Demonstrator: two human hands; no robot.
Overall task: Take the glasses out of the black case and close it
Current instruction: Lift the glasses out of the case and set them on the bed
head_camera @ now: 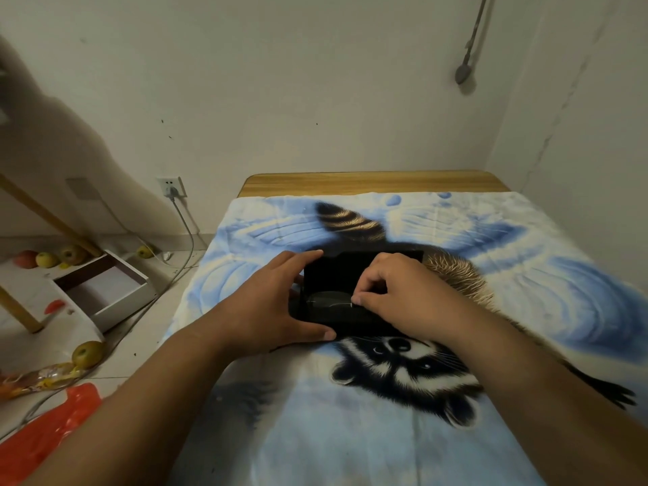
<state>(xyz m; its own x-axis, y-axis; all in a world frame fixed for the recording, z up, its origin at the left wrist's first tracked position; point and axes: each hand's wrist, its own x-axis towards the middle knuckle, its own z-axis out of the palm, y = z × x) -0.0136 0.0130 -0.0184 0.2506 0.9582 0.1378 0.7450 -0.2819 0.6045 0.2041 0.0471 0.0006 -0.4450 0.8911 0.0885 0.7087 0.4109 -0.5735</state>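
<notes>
A black glasses case (336, 275) lies open on the bed, its lid standing up at the far side. The glasses (328, 300) rest inside the lower half, a thin frame with clear lenses, hard to make out against the dark lining. My left hand (277, 303) grips the case's left end, thumb along the front edge and fingers over the back. My right hand (396, 292) reaches into the case from the right, fingertips pinched on the right part of the glasses. The right end of the case is hidden under that hand.
The bed carries a blue and white blanket (526, 275) printed with a raccoon. A wooden headboard (371, 182) meets the wall. On the floor at left lie apples (87, 354), a white open box (105, 292), a cable (182, 261) and orange plastic (45, 440).
</notes>
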